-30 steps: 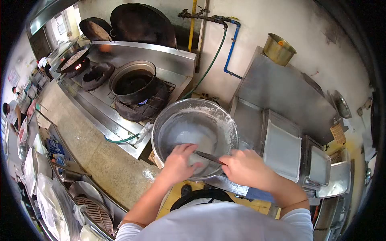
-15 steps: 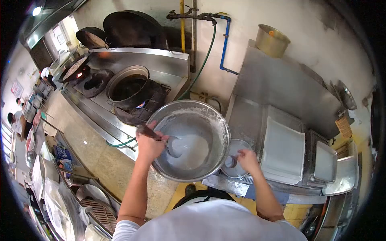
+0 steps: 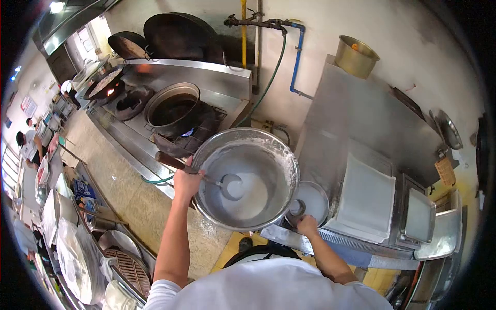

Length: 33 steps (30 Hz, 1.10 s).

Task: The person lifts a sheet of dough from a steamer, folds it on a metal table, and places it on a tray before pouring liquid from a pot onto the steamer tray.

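A large metal basin [image 3: 281, 206] holds pale, milky liquid or batter [image 3: 252, 194]. My left hand [image 3: 187, 182] is closed round the handle of a ladle [image 3: 168, 161], whose bowl rests in the liquid. That hand is over the basin's left rim. Beside the basin, at its lower right, is a smaller round metal pan [image 3: 324, 199] with whitish contents. My right hand [image 3: 308, 225] is closed at the pan's near edge, apparently on a small metal cup [image 3: 296, 207]. The exact grip is hidden by the fingers.
A deep pot [image 3: 170, 108] of dark liquid sits over a blue flame on the stove. Pale rectangular trays [image 3: 363, 194] line the right counter. A gold-coloured pot [image 3: 356, 57] stands on a ledge. Several people [image 3: 32, 146] work at the far left. Bagged goods [image 3: 77, 261] occupy the left table.
My left hand has shifted down and the ladle's handle now points farther left. My right hand has moved from the cup's upper side to the pan's near edge. The view has tilted slightly.
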{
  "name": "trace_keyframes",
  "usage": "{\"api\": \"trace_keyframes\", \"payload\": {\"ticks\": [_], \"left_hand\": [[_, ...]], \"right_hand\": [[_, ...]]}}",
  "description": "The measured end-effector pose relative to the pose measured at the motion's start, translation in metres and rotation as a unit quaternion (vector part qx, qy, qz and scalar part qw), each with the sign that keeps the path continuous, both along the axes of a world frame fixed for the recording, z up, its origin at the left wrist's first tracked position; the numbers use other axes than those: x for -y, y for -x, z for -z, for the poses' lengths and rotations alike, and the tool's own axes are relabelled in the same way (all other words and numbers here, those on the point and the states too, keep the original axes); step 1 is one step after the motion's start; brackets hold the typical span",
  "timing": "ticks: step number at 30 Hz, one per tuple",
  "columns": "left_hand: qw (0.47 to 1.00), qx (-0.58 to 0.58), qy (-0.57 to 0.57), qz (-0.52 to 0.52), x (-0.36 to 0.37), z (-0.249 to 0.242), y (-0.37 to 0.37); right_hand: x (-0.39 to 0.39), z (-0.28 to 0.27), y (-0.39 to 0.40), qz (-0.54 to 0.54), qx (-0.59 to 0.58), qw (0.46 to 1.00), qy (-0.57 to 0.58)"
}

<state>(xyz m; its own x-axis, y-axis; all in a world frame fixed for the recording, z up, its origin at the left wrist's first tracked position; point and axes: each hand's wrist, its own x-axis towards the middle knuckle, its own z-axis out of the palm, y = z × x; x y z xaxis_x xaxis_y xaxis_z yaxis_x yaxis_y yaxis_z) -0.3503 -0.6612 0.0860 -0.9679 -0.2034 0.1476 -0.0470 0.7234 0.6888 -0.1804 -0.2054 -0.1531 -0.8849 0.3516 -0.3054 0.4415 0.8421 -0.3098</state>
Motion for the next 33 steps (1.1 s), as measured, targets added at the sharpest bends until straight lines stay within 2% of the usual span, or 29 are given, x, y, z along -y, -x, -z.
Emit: {"api": "trace_keyframes", "payload": {"ticks": [3, 6, 9, 11, 13, 16, 19, 21, 23, 24, 27, 30, 31, 33], "left_hand": [[0.998, 0.039, -0.04, -0.008, -0.011, -0.03, -0.007], [0.997, -0.042, -0.066, 0.015, -0.004, -0.005, -0.002], [0.99, -0.034, -0.136, 0.014, -0.016, -0.016, -0.015], [0.993, -0.045, -0.105, 0.011, -0.02, -0.021, -0.023], [0.994, -0.064, -0.093, 0.014, -0.021, -0.013, -0.025], [0.997, -0.039, -0.067, 0.01, -0.028, -0.029, -0.035], [0.998, -0.049, -0.04, 0.016, -0.033, -0.034, -0.043], [0.997, -0.058, -0.046, 0.021, -0.037, -0.032, -0.048], [0.996, -0.075, -0.038, 0.036, -0.04, -0.031, -0.051], [0.996, -0.071, -0.031, 0.041, -0.041, -0.032, -0.053], [0.996, -0.065, -0.022, 0.05, -0.038, -0.034, -0.055], [0.996, -0.075, -0.03, 0.046, -0.036, -0.027, -0.057], [0.988, -0.146, -0.014, 0.048, -0.036, -0.021, -0.058], [0.993, -0.102, -0.041, 0.04, -0.036, -0.019, -0.06]], "right_hand": [[0.005, -0.009, -0.001, 0.022, -0.053, 0.996, 0.07], [-0.023, 0.068, 0.01, 0.158, -0.11, 0.949, 0.25], [0.004, -0.067, 0.01, 0.287, -0.103, 0.865, 0.398], [-0.004, -0.099, 0.011, 0.274, -0.168, 0.835, 0.446], [0.001, -0.162, 0.02, 0.224, -0.215, 0.824, 0.474], [0.023, -0.246, 0.036, 0.14, -0.239, 0.802, 0.53], [0.059, -0.298, 0.054, 0.058, -0.149, 0.843, 0.514], [0.08, -0.292, 0.076, -0.091, -0.162, 0.93, 0.317], [0.1, -0.272, 0.099, -0.229, -0.161, 0.952, 0.124], [0.11, -0.256, 0.111, -0.292, -0.157, 0.943, 0.038], [0.13, -0.197, 0.14, -0.367, -0.135, 0.912, -0.122], [0.136, -0.144, 0.165, -0.446, -0.097, 0.859, -0.23], [0.141, -0.135, 0.168, -0.456, -0.11, 0.845, -0.255], [0.149, -0.119, 0.17, -0.475, -0.136, 0.815, -0.304]]}}
